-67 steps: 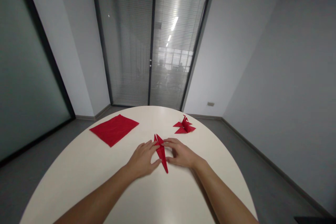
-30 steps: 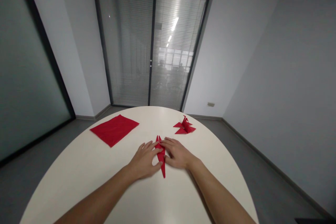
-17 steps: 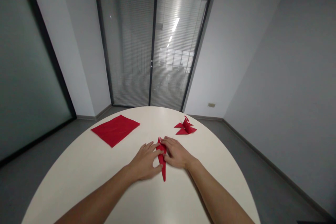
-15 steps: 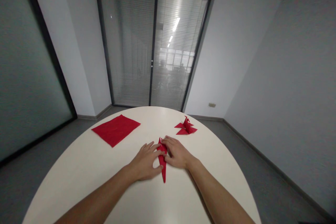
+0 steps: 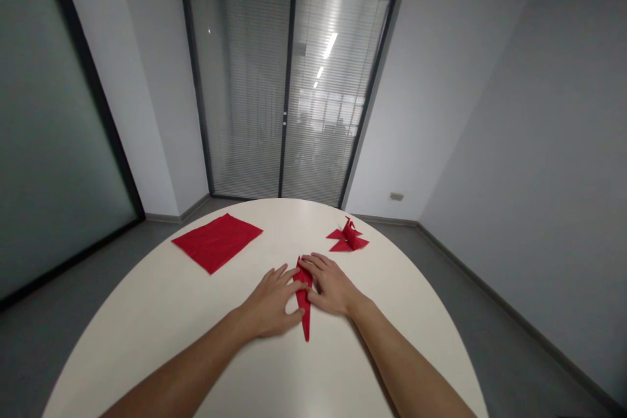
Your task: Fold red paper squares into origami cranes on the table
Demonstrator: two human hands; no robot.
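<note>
A narrow folded strip of red paper point(image 5: 304, 310) lies flat on the white table, its pointed end towards me. My left hand point(image 5: 272, 304) comes at it from the left, thumb and fingers apart, the tips holding the paper down along its left side and middle. From the other side my right hand point(image 5: 330, 284) grips the upper part, with its bent fingers over the far end and its thumb at the right edge. Those fingers cover much of the far end, where a small tip shows between the hands.
A red paper sheet point(image 5: 218, 243) lies flat at the table's back left. At the back right stands a folded red paper crane point(image 5: 349, 238). The round white table point(image 5: 255, 379) has a curved edge. Behind it are glass doors with blinds point(image 5: 245, 91).
The right fingers have shifted slightly left over the paper's far end, covering more of its tip. The left hand, sheet and crane stay put.
</note>
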